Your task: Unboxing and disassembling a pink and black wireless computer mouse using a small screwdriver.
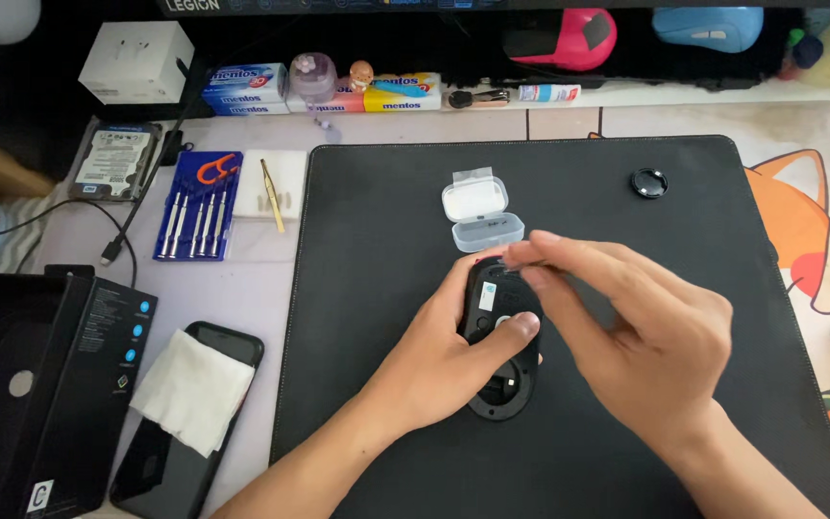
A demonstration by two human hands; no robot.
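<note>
Head view, single entry.

Item: black computer mouse [500, 370], lying upside down on the black mat [386, 404], near centre. An open round recess shows at its near end; a pale label sits toward the far end.

Left hand [439, 360]: curled around the mouse's left flank, thumb pressed across the underside, apparently to keep the shell from sliding on the mat.

Right hand [646, 336]: hovering above the mouse's far end, fingertips [521, 255] pinched together as if on something very small. Whether anything is actually held there cannot be made out; the fingertips are blurred.

Just beyond the fingertips: small clear plastic case [480, 213], lid hinged open, placed within easy reach. Its contents are too small to tell.

Far right on the mat: small black round cap [647, 183], set well apart.

Left of the mat, on the bench [261, 279]: blue screwdriver set [198, 205], tweezers [272, 195] on a white pad, a bare hard drive [115, 161], a phone [189, 423] under a folded white cloth [192, 389], and a black box [40, 394] cut off by the frame edge.

Far edge: a pink mouse [561, 38] and a blue mouse [708, 27], partly shadowed.
</note>
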